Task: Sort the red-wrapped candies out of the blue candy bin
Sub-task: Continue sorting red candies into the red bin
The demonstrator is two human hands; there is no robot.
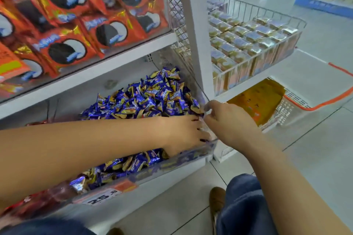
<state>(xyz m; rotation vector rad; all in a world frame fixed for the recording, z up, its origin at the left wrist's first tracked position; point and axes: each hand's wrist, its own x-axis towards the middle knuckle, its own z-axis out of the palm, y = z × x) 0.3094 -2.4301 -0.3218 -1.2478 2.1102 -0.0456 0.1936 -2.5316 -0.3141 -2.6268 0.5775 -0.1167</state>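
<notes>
Above the blue candy bin (pixel 191 156), orange snack packs (pixel 107 30).

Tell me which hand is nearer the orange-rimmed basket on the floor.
Right. The right hand is at the bin's right front corner, just left of the basket. The left hand is further left, resting in the blue candies.

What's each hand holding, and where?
Left hand is buried in the blue candies at the bin's right front corner; any hold is hidden. Right hand pinches the clear bin wall at that corner.
</notes>
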